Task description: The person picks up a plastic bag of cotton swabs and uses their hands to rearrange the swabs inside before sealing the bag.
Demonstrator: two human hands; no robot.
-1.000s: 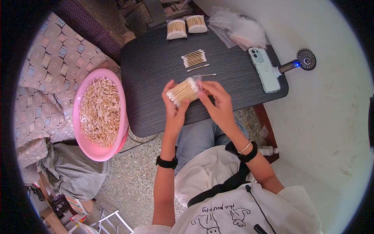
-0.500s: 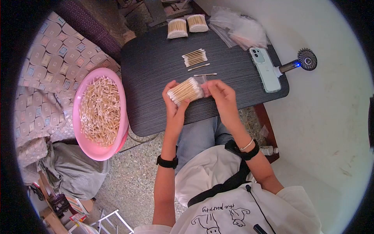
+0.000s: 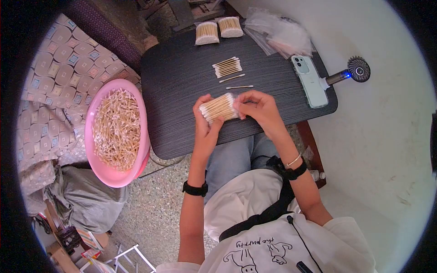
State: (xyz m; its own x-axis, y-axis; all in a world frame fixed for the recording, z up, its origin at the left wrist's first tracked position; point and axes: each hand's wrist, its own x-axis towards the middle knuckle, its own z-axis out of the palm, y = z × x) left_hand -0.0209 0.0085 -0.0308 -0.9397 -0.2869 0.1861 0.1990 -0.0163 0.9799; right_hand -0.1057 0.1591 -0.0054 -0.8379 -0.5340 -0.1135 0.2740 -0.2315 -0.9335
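A clear bag packed with cotton swabs (image 3: 219, 108) is held above the near side of the dark table. My left hand (image 3: 207, 125) is closed around its left end, thumb on the near face and fingers behind. At the other end, my right hand (image 3: 258, 109) pinches the bag's loose plastic edge between thumb and fingers. Just beyond the bag lie two single cotton swabs, one nearer (image 3: 240, 87) and one farther (image 3: 232, 78). Past them rests a small flat pile of swabs (image 3: 227, 67).
Two filled swab packs (image 3: 207, 33) stand at the table's (image 3: 177, 91) far edge. Clear plastic bags (image 3: 282, 36) lie at the far right, above a phone (image 3: 311, 84) and a small fan (image 3: 359, 69). Left of the table, a pink basin (image 3: 118, 179) holds loose swabs.
The bag of swabs has shifted slightly right and levelled a little. My right hand has moved in closer against the bag's plastic end.
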